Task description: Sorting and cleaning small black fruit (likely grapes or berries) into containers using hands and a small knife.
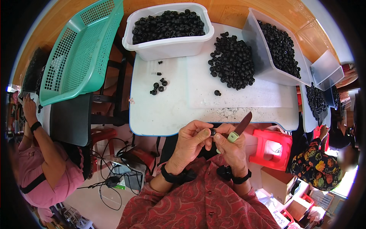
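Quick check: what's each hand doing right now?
Left hand: closed, holding a small black part at the fingertips.
Right hand: closed, holding a knife.

black part (pixel 212 132): small, rounded, held | knife (pixel 237 131): pale-green handle, brownish blade, slanting right

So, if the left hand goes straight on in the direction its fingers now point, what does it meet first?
The left hand would probably meet the small black piece at its fingertips first, then the right hand; exact depth is unclear.
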